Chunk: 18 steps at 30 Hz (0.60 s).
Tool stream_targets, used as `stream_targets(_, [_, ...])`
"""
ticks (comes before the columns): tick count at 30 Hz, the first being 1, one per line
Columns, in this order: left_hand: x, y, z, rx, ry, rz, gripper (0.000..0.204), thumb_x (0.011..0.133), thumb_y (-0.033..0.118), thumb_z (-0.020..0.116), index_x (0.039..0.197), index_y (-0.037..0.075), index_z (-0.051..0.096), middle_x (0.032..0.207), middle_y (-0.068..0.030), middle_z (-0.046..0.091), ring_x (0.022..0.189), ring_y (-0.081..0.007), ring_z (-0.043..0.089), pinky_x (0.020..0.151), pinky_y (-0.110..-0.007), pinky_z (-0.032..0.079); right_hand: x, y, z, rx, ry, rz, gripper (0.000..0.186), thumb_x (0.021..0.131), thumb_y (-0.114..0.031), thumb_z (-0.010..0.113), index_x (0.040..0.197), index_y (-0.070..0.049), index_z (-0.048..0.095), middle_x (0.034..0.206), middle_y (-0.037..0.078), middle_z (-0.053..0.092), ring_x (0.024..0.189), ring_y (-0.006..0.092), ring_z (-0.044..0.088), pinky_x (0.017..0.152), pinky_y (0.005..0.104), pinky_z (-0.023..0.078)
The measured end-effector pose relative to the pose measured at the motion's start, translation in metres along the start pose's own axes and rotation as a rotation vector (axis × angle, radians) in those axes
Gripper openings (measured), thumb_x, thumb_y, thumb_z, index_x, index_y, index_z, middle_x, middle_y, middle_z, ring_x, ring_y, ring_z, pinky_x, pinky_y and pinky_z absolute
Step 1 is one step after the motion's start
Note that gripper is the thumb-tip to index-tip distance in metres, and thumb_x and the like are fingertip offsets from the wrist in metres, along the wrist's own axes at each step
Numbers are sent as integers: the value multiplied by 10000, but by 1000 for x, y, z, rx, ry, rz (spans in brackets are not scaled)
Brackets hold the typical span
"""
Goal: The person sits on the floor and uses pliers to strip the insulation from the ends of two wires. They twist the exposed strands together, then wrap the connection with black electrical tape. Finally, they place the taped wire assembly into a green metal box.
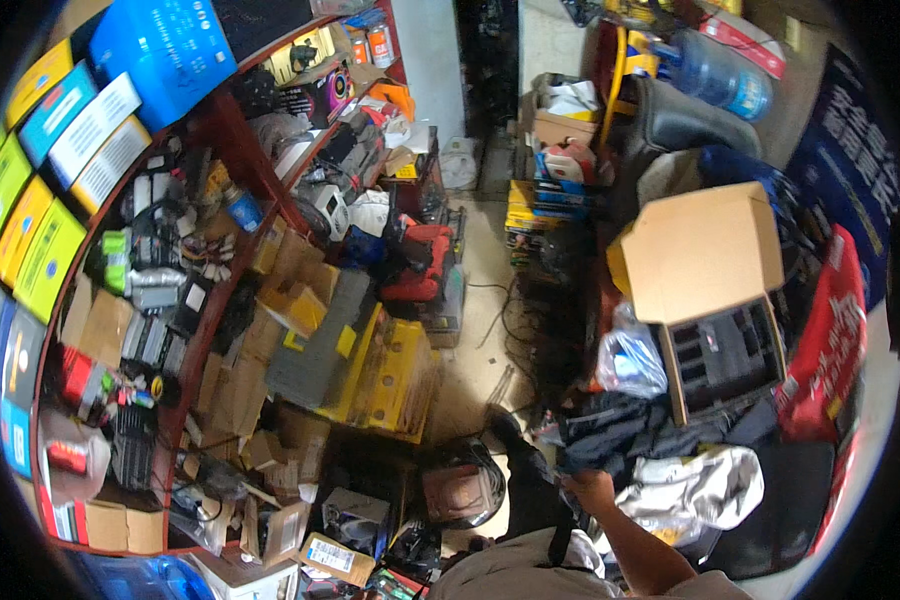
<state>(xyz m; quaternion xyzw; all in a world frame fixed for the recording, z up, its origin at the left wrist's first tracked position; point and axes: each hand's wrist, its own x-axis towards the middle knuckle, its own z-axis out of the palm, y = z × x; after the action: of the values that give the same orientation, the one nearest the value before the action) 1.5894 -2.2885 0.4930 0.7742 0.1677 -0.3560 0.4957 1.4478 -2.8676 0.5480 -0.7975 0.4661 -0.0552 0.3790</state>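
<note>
My right hand (590,490) is low in the head view, right of centre, in front of my body. Its fingers look curled closed, and what they hold, if anything, is too small and dark to make out. Just beyond it lies a pile of dark clothing (610,430). A white and grey cloth bag (695,490) rests to its right. Farther off on the right, an open cardboard box (705,250) with its lid raised holds black parts (725,355). A clear plastic bag (630,355) sits beside the box. My left hand is out of view.
Red-framed shelves (185,400) full of boxes and tools line the left. A yellow and grey case (370,370) and a red tool case (420,262) stand by the narrow floor strip (480,340), where cables trail. A water bottle (720,75) lies at the back right.
</note>
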Motion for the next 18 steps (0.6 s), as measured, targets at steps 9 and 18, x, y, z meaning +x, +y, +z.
stream_targets(9, [78,430,225,690,-72,547,371,845,210,647,1144,-1,585,868,-236,653,801,-375,649,732,-429,519,376,-124,114,69,-367,59,486,893,-451,563,958,23,652,925,206,663,873,320,619,756,432,476])
stream_targets(18, [364,644,431,932,-43,560,526,889,285,599,1302,-11,464,1342,-245,456,1227,-406,439,1011,-461,389,575,-205,251,872,-294,151,645,682,-272,830,1168,22,525,1005,140,633,887,264,633,783,377,503])
